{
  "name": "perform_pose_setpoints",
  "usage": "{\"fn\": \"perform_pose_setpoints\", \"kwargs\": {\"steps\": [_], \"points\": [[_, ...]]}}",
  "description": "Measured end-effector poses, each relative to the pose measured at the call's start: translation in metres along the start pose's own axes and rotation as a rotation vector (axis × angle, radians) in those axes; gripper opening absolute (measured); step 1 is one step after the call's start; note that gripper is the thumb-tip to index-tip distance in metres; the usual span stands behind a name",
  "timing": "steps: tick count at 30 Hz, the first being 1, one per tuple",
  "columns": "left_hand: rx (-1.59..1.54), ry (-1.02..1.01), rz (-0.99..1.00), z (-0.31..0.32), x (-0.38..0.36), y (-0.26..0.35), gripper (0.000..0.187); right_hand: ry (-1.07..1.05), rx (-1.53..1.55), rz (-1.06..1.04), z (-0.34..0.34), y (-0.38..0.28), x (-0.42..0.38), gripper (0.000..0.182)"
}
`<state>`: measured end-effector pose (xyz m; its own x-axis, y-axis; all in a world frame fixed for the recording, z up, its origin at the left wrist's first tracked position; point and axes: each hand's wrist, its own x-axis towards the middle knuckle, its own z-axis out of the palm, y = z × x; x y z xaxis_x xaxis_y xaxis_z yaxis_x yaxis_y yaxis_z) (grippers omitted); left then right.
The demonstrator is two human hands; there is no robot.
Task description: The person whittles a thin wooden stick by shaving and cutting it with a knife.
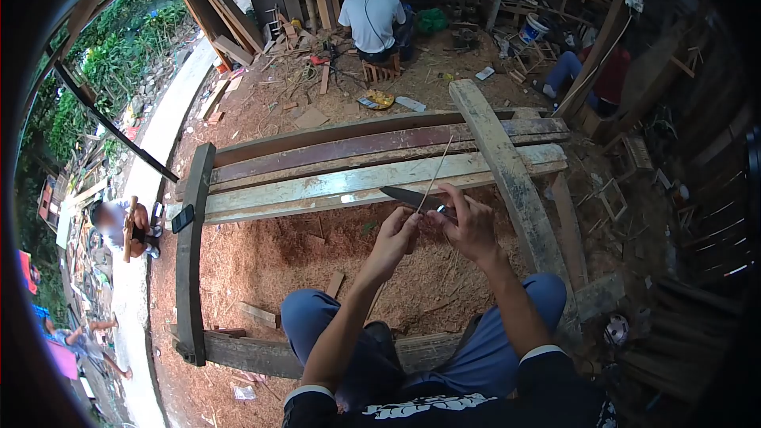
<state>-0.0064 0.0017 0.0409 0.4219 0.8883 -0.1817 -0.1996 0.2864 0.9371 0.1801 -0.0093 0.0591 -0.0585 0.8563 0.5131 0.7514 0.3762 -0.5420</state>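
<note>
A thin wooden stick (438, 172) is pinched in my left hand (396, 235). Its upper end points up and slightly right, past the edge of the pale plank behind it. My right hand (473, 230) is closed around the handle of a knife. The dark blade of that knife (402, 196) points left, lying across the stick just above my left fingers. Whether the edge bites into the wood cannot be made out. Both hands are close together above the shavings, in front of my knees.
Long planks (380, 174) lie across in front of me, with a thick beam (507, 158) over their right end. A phone (183, 219) rests on the left beam (191, 269). Wood shavings (261, 269) cover the ground. Other people sit at the back, right and left.
</note>
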Motion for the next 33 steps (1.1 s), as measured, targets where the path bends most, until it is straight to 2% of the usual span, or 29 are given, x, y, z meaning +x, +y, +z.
{"fn": "perform_pose_setpoints", "kwargs": {"steps": [3,6,9,13,15,16,18,21,24,26,30,33], "points": [[0.106,0.049,0.087,0.005,0.002,0.002,0.023,-0.097,0.012,0.053,0.001,0.004,0.001,0.04],[0.179,0.057,0.107,0.005,0.003,0.0,0.023,-0.731,0.186,0.37,-0.022,0.003,0.011,0.031],[0.191,0.048,0.089,-0.001,0.0,0.005,0.023,-0.878,0.634,0.541,-0.015,0.018,0.003,0.033],[0.3,-0.043,0.134,-0.002,-0.003,0.014,0.024,-0.928,0.834,0.519,-0.006,0.018,-0.001,0.026],[0.355,-0.106,0.23,0.001,-0.004,0.011,0.025,-0.958,0.942,0.524,0.001,0.019,-0.003,0.026],[0.381,-0.139,0.278,0.004,-0.003,0.008,0.026,-0.938,0.932,0.522,0.006,0.022,-0.003,0.026],[0.394,-0.062,0.263,0.006,-0.002,0.004,0.026,-0.898,0.918,0.522,0.016,0.025,-0.003,0.025],[0.359,0.039,0.237,0.002,0.007,-0.008,0.024,-0.696,0.723,0.514,0.028,0.023,-0.005,0.027],[0.451,0.085,0.268,-0.004,0.013,-0.018,0.023,-0.439,0.383,0.311,0.044,0.025,-0.016,0.026],[0.458,0.09,0.318,-0.006,0.018,-0.025,0.022,-0.407,0.35,0.305,0.039,0.021,-0.016,0.026],[0.49,0.111,0.279,0.006,0.011,-0.005,0.022,-0.254,0.328,0.305,0.044,0.018,-0.015,0.029],[0.49,0.132,0.249,0.01,0.009,-0.001,0.022,-0.255,0.136,0.35,0.04,0.01,-0.013,0.032]]}}
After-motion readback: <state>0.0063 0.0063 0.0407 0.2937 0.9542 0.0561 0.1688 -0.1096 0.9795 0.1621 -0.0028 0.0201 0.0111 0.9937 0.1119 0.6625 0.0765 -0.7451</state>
